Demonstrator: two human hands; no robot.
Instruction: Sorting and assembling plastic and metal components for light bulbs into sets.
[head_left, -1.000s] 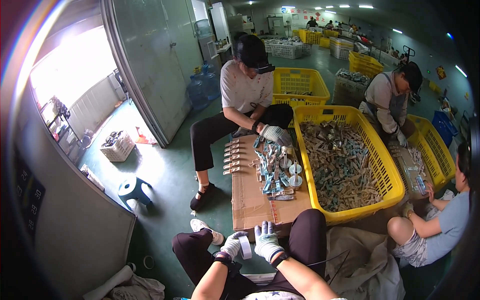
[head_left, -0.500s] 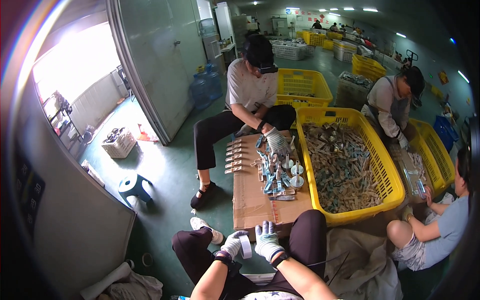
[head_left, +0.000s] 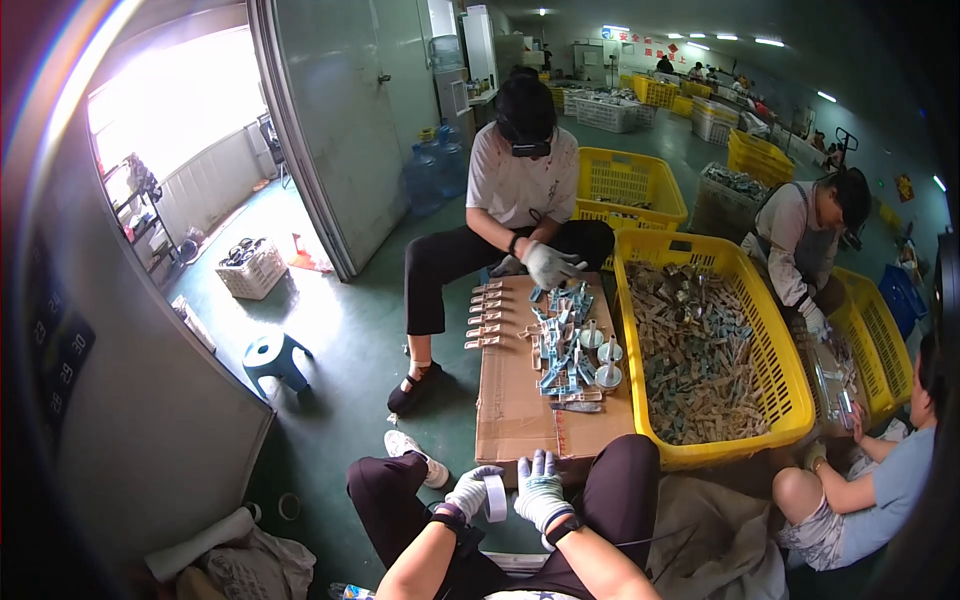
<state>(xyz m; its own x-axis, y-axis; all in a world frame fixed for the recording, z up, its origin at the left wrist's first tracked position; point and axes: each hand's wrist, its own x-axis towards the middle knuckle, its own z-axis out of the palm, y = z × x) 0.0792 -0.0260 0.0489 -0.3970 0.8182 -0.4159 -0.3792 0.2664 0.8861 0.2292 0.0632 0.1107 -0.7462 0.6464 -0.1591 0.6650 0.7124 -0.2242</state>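
My left hand [head_left: 470,490], in a striped work glove, is closed round a white roll of tape [head_left: 495,498] just off the near edge of a cardboard-topped work surface [head_left: 515,425]. My right hand [head_left: 542,492], gloved too, lies with its fingers stretched out by that same edge, holding nothing. On the cardboard is a heap of blue and tan plastic clips [head_left: 565,340]. Beside it stand several round white pieces with upright posts [head_left: 608,376]. A row of tan clips [head_left: 485,317] lines the left edge. A grey, flat strip [head_left: 577,407] lies nearest me.
Right of the cardboard stands a big yellow crate [head_left: 735,452] full of clips. Across from me sits a co-worker [head_left: 525,180], a gloved hand above the heap. Two more people work at the right. A dark stool [head_left: 275,362] stands left; sacking [head_left: 715,530] lies by my right leg.
The view has shifted slightly. The co-worker opposite has lifted a hand off the heap and drawn it back. My left hand keeps the tape roll; my right stays spread by the edge.
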